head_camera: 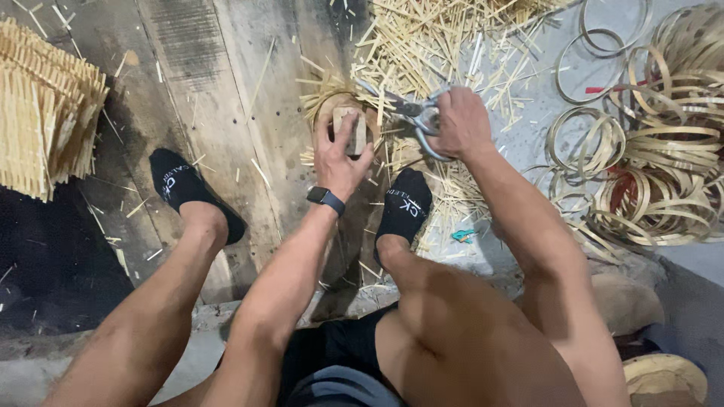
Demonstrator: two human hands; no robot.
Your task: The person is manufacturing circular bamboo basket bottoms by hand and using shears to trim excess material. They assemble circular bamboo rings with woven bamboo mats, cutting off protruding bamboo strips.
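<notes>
Head view: left hand (339,154) fingers press a wooden block (350,130); right hand (461,120) fingers grip metal shears (411,113).

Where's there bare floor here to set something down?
Mostly bare: the wooden planks between the stacked slat bundle and the left hand, with only stray splinters. Crowded: the bamboo offcut pile beyond the right hand, and the bamboo rings at right.

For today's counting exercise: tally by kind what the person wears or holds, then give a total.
Black socks: 2
Watch: 1
Scissors, in right hand: 1
Wood block, under left hand: 1
Total: 5
</notes>
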